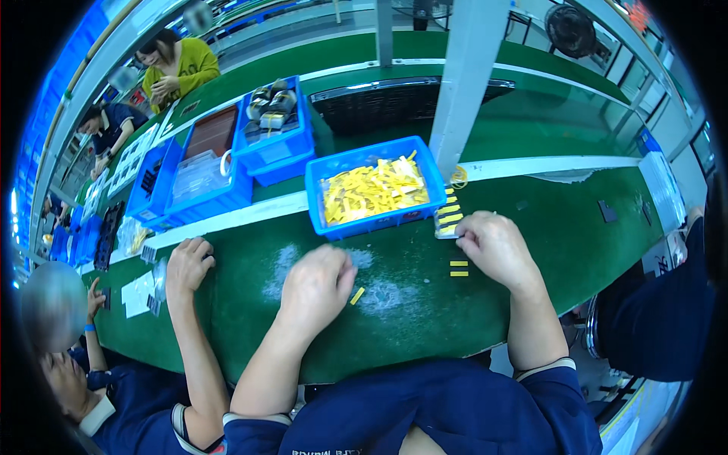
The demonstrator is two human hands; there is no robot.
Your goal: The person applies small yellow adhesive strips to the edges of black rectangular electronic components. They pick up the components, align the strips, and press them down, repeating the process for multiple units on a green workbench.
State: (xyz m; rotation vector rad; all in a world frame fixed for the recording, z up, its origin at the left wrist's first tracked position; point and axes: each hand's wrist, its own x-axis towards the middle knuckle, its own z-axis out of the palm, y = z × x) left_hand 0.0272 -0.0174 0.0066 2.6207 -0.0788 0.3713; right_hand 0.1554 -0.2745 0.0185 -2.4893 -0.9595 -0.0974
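Observation:
My left hand (pixel 317 290) is above the green table with its fingers curled together; whatever the fingertips hold, if anything, is hidden. Just to its right, a small yellow strip (pixel 357 296) lies tilted on the table. My right hand (pixel 497 249) is closed in a pinch at the near end of a column of yellow strips (pixel 449 218) on a pale, clear-looking backing. I cannot make out what is between its fingers. Two loose yellow strips (pixel 459 269) lie one below the other beside it. Beyond both hands stands a blue bin (pixel 379 221) full of yellow strips.
White powdery marks (pixel 387 297) spread over the green table (pixel 425 334). A white post (pixel 466 83) rises behind the bin. Blue crates (pixel 220 201) stand at the far left. To my left, a co-worker's hand (pixel 188 265) rests on the table near small grey parts (pixel 149 254).

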